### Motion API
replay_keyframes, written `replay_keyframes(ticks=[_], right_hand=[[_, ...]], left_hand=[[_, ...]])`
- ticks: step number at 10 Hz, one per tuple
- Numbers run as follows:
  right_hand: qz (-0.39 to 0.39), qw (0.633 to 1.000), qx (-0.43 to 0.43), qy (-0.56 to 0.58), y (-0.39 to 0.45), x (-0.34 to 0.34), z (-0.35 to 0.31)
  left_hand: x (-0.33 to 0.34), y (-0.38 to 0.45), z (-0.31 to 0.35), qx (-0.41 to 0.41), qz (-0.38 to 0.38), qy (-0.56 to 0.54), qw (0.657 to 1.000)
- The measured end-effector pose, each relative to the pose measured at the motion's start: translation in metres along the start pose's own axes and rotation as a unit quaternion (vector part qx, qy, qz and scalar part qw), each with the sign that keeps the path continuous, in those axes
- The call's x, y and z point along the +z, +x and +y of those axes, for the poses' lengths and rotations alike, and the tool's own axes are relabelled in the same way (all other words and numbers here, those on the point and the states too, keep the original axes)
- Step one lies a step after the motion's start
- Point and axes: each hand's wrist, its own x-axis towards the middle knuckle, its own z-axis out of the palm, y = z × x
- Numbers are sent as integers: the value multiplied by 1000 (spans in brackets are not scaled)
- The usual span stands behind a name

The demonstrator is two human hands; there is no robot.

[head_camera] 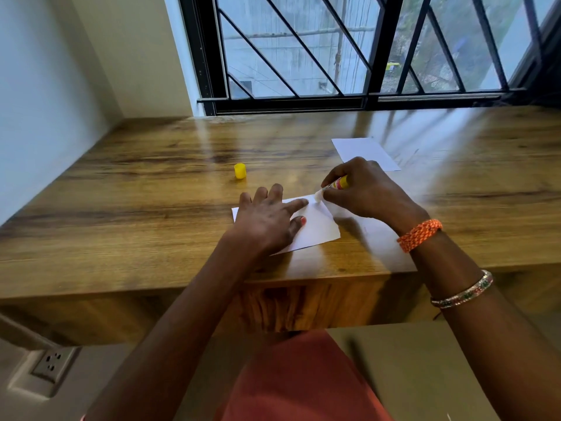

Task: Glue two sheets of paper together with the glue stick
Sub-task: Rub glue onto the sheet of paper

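- A glossy brown wooden desk [151, 183] with dark grain runs up to a black-framed window with diagonal bars [334, 50]; a pale wall stands on the left side.
- A white wall socket [54, 362] sits low on the left, below the desk edge.
- A small white rectangular sheet of paper [318, 226] lies flat near the front edge of the desk.
- The left hand [267, 220] rests open on it, fingers spread, pressing it down.
- The right hand [364, 189] grips a yellow-and-red glue stick [338, 184], tilted, its white tip touching the sheet's far corner.
- A second white sheet [364, 151] lies farther back to the right, apart from the first.
- The yellow plastic cap [239, 171] stands upright on bare wood, left of both hands.
- An orange braided wristband [420, 234] and a thin patterned bangle [464, 291] circle the right forearm.
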Motion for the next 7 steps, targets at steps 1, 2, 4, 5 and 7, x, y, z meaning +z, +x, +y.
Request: replay_keyframes(ticks=[1, 2, 4, 5, 7], right_hand=[[-8, 1000, -3, -11, -3, -2, -4], [-23, 1000, 0, -16, -8, -6, -7], [-54, 996, 5, -71, -16, -14, -16], [-62, 993, 7, -97, -20, -17, -21], [-125, 984, 33, -121, -21, -26, -31]], left_hand=[[-1, 1, 0, -2, 3, -11, 1000], [-1, 1, 0, -5, -3, -19, 1000], [-1, 1, 1, -7, -3, -21, 1000], [-1, 1, 0, -6, 1, -23, 1000], [0, 0, -1, -1, 4, -24, 1000]])
